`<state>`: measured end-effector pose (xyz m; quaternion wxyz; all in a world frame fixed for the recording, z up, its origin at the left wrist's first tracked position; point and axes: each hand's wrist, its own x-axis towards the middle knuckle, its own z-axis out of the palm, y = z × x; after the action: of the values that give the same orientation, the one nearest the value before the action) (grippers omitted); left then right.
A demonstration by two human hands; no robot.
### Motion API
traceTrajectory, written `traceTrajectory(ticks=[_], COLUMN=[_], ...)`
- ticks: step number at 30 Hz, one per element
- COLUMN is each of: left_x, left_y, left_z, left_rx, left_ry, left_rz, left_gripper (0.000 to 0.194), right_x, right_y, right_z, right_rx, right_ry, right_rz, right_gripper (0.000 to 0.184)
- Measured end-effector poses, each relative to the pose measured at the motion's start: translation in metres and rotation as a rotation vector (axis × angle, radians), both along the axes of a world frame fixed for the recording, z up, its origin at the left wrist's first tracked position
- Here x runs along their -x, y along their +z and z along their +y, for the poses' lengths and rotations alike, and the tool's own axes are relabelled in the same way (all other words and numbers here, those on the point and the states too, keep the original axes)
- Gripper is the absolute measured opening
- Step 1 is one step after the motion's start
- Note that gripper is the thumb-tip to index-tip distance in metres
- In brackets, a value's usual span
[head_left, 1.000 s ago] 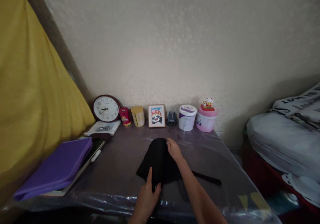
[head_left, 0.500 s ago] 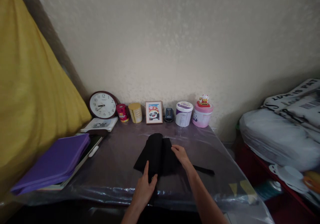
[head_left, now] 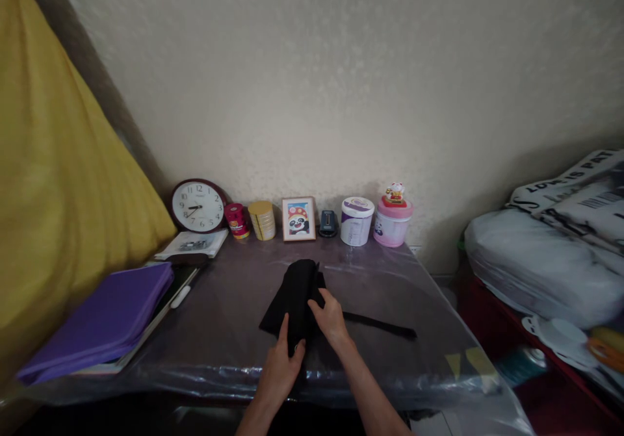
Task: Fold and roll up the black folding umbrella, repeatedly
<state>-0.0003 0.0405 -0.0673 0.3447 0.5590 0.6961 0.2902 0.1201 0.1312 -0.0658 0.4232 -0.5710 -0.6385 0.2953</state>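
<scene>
A black cloth item (head_left: 292, 290) lies folded lengthwise in the middle of the plastic-covered table (head_left: 229, 332), with a thin black strap (head_left: 380, 323) trailing off to its right. My left hand (head_left: 281, 364) presses on its near end, thumb raised and fingers on the fabric. My right hand (head_left: 330, 318) lies on the cloth's right side, with its fingers curled over the folded edge.
Along the wall stand a round clock (head_left: 197, 206), a red tin (head_left: 235, 219), a gold tin (head_left: 262, 219), a panda picture frame (head_left: 298, 218), a small dark device (head_left: 328, 223), a white tub (head_left: 357, 220) and a pink tub (head_left: 392, 219). A purple folder (head_left: 102, 312) lies left. Yellow curtain left, bedding right.
My right hand has moved from the cloth's far end to its right edge and folded that side inward, so the cloth is narrower. The left hand has stayed on the near end.
</scene>
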Motion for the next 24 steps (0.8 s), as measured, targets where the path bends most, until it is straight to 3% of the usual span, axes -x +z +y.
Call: traceTrajectory(ticks=[8, 17, 24], left_x=[0.001, 0.002, 0.003], left_y=[-0.001, 0.0, 0.004], left_z=[0.001, 0.002, 0.003], left_rx=[0.03, 0.079, 0.037], left_ry=[-0.037, -0.078, -0.096], left_rz=[0.068, 0.181, 0.054], left_gripper=[0.067, 0.071, 0.087], right_x=[0.033, 0.043, 0.045], right_y=[0.006, 0.017, 0.016], right_z=[-0.011, -0.025, -0.037], right_rx=[-0.035, -0.072, -0.206], right_ry=[0.007, 0.083, 0.142], right_rz=[-0.083, -0.435, -0.57], right_gripper=[0.03, 0.023, 0.018])
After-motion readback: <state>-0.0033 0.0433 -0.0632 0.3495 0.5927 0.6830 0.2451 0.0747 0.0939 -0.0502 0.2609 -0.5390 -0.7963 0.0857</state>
